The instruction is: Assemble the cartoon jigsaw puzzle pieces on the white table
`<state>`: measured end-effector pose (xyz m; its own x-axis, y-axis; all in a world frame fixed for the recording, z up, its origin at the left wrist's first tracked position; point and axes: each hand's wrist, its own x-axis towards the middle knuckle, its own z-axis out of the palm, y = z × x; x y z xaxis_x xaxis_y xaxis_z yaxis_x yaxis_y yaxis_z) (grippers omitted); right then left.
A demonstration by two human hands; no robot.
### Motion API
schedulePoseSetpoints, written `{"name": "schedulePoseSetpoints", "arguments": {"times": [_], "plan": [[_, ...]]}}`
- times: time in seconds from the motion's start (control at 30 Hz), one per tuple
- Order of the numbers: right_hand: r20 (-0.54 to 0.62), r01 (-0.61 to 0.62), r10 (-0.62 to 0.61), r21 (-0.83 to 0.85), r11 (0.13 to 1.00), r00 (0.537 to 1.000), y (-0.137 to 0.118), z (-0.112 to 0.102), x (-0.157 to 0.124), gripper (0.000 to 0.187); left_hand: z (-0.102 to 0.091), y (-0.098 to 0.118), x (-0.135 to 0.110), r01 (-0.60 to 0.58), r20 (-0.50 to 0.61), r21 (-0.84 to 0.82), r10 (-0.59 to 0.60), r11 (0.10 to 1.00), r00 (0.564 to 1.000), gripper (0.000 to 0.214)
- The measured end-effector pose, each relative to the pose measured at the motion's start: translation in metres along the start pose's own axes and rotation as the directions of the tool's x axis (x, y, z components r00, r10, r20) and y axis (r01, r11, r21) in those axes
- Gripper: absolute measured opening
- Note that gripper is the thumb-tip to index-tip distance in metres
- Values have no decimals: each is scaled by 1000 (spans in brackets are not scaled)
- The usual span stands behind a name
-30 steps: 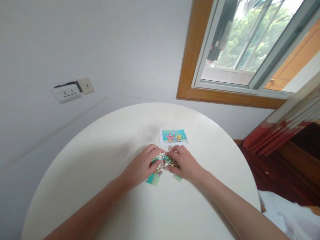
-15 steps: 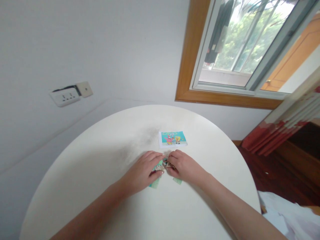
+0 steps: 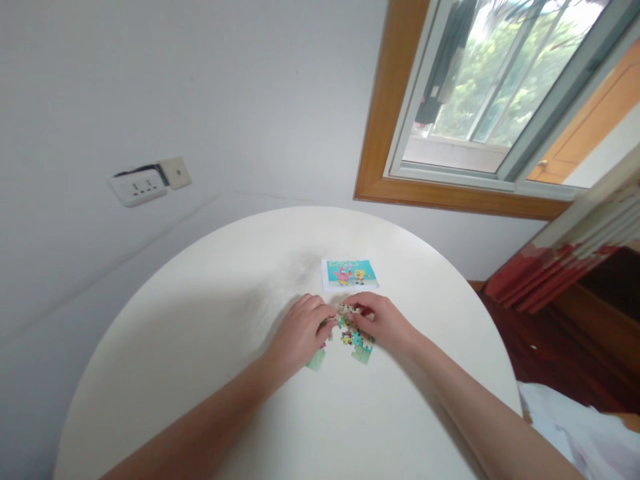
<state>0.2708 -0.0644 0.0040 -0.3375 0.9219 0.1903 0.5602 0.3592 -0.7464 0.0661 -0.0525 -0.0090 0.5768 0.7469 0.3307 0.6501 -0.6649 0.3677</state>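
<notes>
Small jigsaw puzzle pieces (image 3: 347, 338) in teal, yellow and pale green lie in a cluster on the round white table, between and under both hands. My left hand (image 3: 301, 332) is bent at the cluster's left side, thumb and fingers closed on puzzle pieces. On the other side, my right hand (image 3: 384, 321) pinches pieces near the top of the cluster. A joined pale green section (image 3: 362, 353) shows below the right hand, and another green section (image 3: 316, 360) sticks out under the left. The fingers hide part of the puzzle.
Just beyond the hands lies a picture card (image 3: 350, 275) with two cartoon figures. A white wall with a socket (image 3: 139, 187) borders the white table (image 3: 200, 280) at the left. A wood-framed window (image 3: 450, 193) and a red-and-cream curtain (image 3: 545, 273) are at the right.
My hands have moved apart a little, the right one rightward, showing more puzzle pieces between them. The view has shifted slightly.
</notes>
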Motion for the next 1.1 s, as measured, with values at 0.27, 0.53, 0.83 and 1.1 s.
{"name": "schedulePoseSetpoints", "arguments": {"times": [0.27, 0.53, 0.83, 1.1], "plan": [[-49, 42, -50, -145, 988, 998, 1, -1, 3, 20, -11, -3, 0, -36, -33, -66, 34, 997, 999, 30], [120, 134, -107, -250, 959, 987, -12, -12, -3, 34, -19, -12, -6, -78, 8, -87, 79, 993, 997, 31], [191, 59, 24, -416, 907, 981, -17, -26, -20, 35, -61, -16, -22, 33, 189, -72, -19, 997, 982, 25], [100, 8, 33, -386, 923, 994, -20, 6, -10, 28, -51, -2, -34, 178, 370, -9, -163, 984, 915, 54]]}}
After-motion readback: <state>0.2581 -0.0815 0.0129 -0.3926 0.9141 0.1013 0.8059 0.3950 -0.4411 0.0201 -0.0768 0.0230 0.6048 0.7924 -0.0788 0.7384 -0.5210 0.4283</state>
